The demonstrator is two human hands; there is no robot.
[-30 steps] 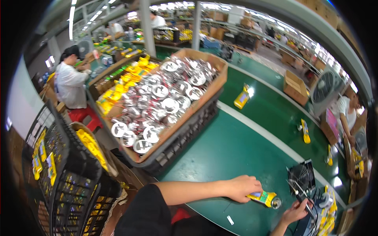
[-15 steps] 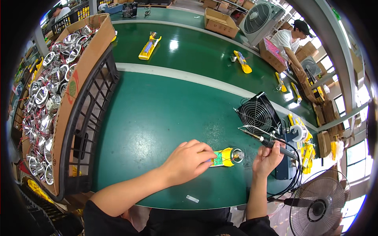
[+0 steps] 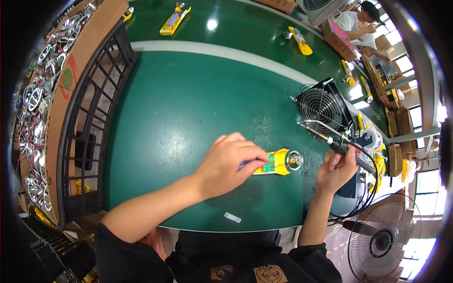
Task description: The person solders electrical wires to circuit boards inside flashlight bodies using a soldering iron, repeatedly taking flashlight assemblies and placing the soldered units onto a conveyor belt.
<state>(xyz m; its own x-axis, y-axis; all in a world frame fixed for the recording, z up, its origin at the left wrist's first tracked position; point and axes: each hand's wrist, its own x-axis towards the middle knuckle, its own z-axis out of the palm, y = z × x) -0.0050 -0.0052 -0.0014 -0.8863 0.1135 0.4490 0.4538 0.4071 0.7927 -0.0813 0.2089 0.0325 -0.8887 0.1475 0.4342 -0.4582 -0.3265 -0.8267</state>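
A yellow flashlight casing (image 3: pixel 282 162) lies on the green bench, with a green circuit board (image 3: pixel 269 167) in it and a round silver reflector (image 3: pixel 295 161) at its right end. Thin wires run between board and reflector. Over the casing's left part is my left hand (image 3: pixel 230 162), thumb and forefinger pinched on a thin wire at the board. Part of a blue cell (image 3: pixel 244 164) shows beneath those fingers; the rest is hidden. My right hand (image 3: pixel 336 172) grips a soldering iron (image 3: pixel 340 147) by its handle. The iron's tip points up and left, away from the casing.
A black fan (image 3: pixel 322 107) stands behind the iron, near a solder spool (image 3: pixel 370 140). A small white strip (image 3: pixel 232 217) lies near the front edge. At left, a carton (image 3: pixel 63 89) of reflectors rests on a black crate (image 3: pixel 96 113). A co-worker (image 3: pixel 358 28) is at far right.
The view has shifted, so the bench sits higher in it. My left fingers have drawn into a raised pinch at the board. My right hand still holds the soldering iron.
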